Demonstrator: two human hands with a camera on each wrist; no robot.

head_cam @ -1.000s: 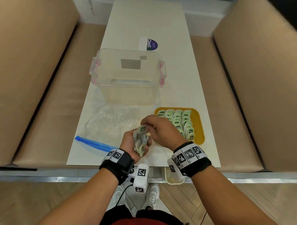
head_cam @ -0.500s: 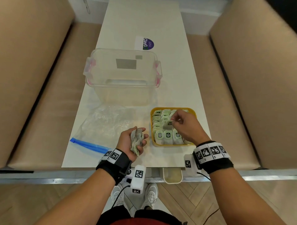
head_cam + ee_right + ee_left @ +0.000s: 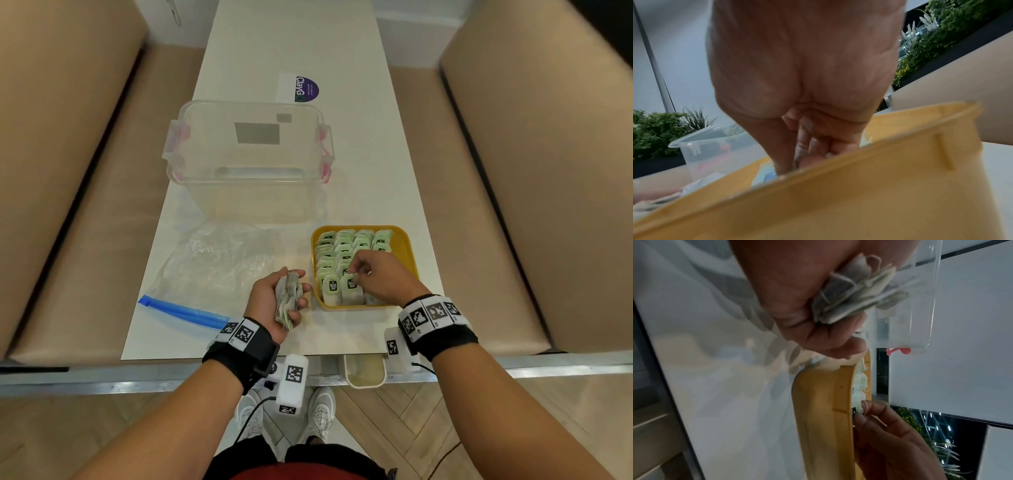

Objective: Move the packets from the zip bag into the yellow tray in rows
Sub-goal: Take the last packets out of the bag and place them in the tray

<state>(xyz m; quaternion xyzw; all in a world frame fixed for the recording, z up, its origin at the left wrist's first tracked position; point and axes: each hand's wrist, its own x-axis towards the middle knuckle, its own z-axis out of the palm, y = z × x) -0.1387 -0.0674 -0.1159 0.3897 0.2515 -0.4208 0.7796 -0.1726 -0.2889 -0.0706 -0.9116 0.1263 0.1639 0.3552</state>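
Observation:
The yellow tray [image 3: 407, 246] sits near the table's front edge, filled with rows of green-tagged packets [image 3: 342, 246]. My right hand [image 3: 356, 277] reaches into the tray's front row and pinches one packet [image 3: 352, 286] by its tag and string. Just left of the tray, my left hand [image 3: 291, 294] grips a bundle of packets [image 3: 286, 303] above the table. The left wrist view shows that bundle [image 3: 855, 300] between curled fingers, with the tray's wall [image 3: 818, 410] below. In the right wrist view the tray wall [image 3: 859, 194] hides my fingertips. The clear zip bag [image 3: 212, 270] with its blue seal lies flat to the left.
A clear plastic tub [image 3: 246, 161] with pink latches stands behind the bag and tray. A purple-and-white sticker [image 3: 301, 87] lies farther back. Tan padded benches [image 3: 68, 171] flank the narrow white table [image 3: 291, 44].
My right hand took a packet from the bundle in my left hand, carried it right into the tray, and lowered it to the front row. The left hand stayed beside the tray.

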